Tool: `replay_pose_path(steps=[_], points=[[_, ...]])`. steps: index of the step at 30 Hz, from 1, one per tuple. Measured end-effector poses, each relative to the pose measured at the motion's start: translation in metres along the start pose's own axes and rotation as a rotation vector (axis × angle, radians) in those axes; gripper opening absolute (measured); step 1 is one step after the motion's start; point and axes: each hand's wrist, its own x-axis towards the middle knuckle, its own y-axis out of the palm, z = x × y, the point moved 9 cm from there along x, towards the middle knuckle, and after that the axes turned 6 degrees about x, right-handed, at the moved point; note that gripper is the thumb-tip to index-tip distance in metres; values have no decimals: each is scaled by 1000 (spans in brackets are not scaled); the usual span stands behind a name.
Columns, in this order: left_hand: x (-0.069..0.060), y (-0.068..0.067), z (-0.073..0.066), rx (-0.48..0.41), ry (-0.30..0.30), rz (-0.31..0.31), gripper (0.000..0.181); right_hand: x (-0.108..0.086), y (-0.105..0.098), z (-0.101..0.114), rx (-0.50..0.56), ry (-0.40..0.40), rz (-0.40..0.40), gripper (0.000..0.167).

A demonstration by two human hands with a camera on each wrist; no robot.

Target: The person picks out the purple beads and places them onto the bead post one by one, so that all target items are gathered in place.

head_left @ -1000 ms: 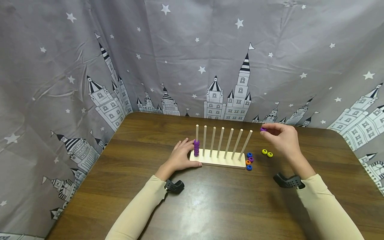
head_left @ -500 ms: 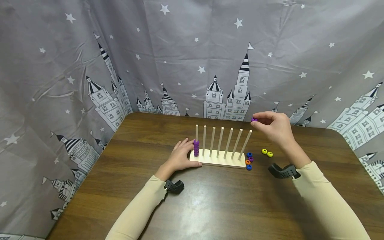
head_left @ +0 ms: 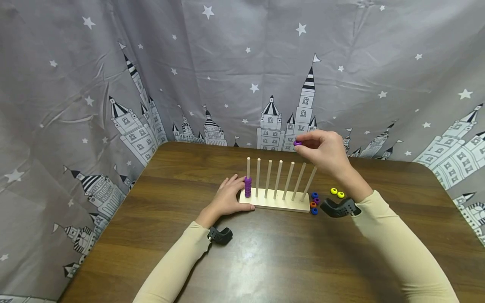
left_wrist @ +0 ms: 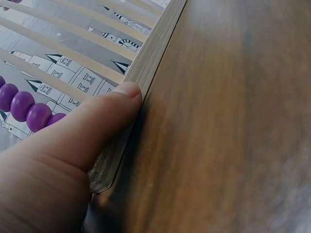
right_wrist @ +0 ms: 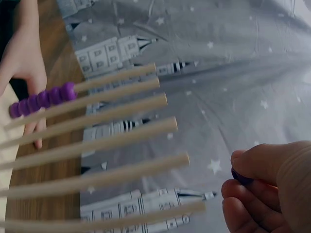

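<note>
A pale wooden peg stand [head_left: 275, 204] with a row of upright pegs stands on the table. Several purple beads [head_left: 248, 187] are stacked on its leftmost peg; the other pegs are bare. My left hand [head_left: 227, 198] holds the stand's left end. In the left wrist view its thumb [left_wrist: 109, 114] presses along the base's front edge, while the other fingers are out of sight there. Raised above the right-hand pegs, my right hand [head_left: 323, 151] pinches a purple bead [head_left: 297, 143] between thumb and fingers. That bead is mostly covered by the fingers in the right wrist view.
Beside the stand's right end lie two blue beads [head_left: 315, 211], an orange bead [head_left: 313, 204] and a purple bead [head_left: 316, 200]. Farther right are two yellow beads [head_left: 334, 191]. A grey castle-print curtain [head_left: 227, 63] hangs behind the brown wooden table [head_left: 265, 261].
My right hand has moved left and up with the purple bead, from right of the stand to over its right-hand pegs. The left hand has stayed in place.
</note>
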Motion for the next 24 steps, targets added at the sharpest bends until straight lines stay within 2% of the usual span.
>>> replay_pose_path(steps=[12,24], points=[[0,-1,-1,1,-2,7,75,9,44,22,31,-57,109,20],[-1,-1,-1,7,2,7,77,11,71,34,25,-79,183,23]])
